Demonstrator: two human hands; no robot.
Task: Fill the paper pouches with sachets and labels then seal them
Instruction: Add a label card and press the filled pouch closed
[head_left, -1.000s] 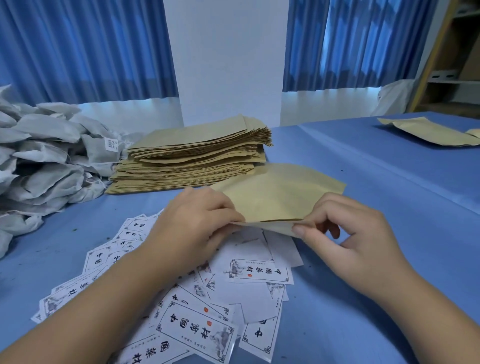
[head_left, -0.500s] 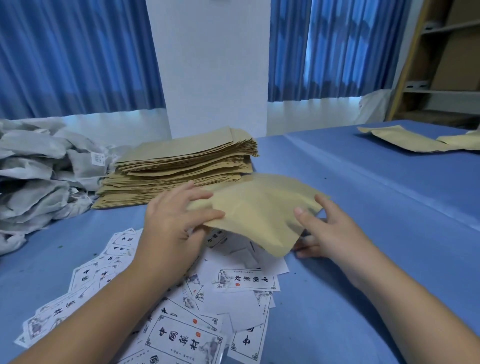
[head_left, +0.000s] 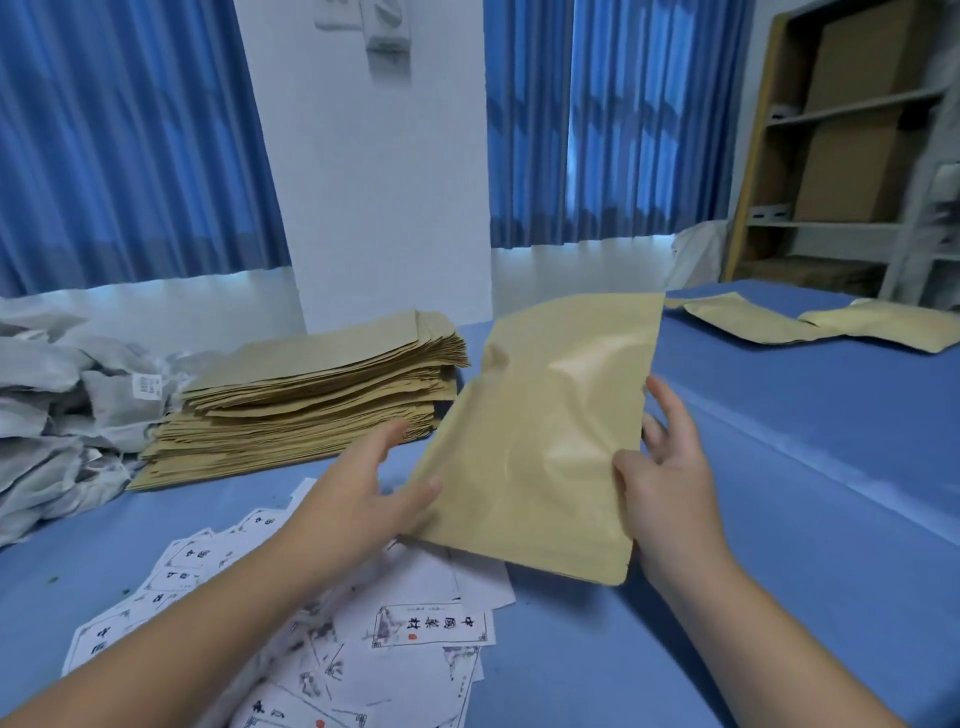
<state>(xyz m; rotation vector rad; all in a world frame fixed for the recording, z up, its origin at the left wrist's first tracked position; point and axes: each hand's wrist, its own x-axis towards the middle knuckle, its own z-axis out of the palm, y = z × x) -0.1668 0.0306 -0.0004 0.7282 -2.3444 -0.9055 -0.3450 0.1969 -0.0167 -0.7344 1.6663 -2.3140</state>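
Note:
A tan paper pouch (head_left: 540, 441) is held up, tilted, above the blue table (head_left: 779, 493). My left hand (head_left: 358, 499) pinches its lower left edge, thumb on the front. My right hand (head_left: 670, 473) pinches the right edge with the thumb on the front and the fingers spread behind. The pouch looks flat, and its mouth is not visible. White printed labels (head_left: 431, 629) lie scattered on the table under my hands. A pile of grey sachets (head_left: 57, 415) sits at the far left.
A tall stack of flat empty pouches (head_left: 311, 395) stands behind my left hand, next to the sachets. Two puffed pouches (head_left: 753, 325) (head_left: 883, 325) lie at the far right of the table. A shelf with cardboard boxes (head_left: 857, 171) stands beyond them.
The pouch has been lifted from low over the labels and turned more upright. My right hand shifted from its near edge to its right side; the view tilted upward.

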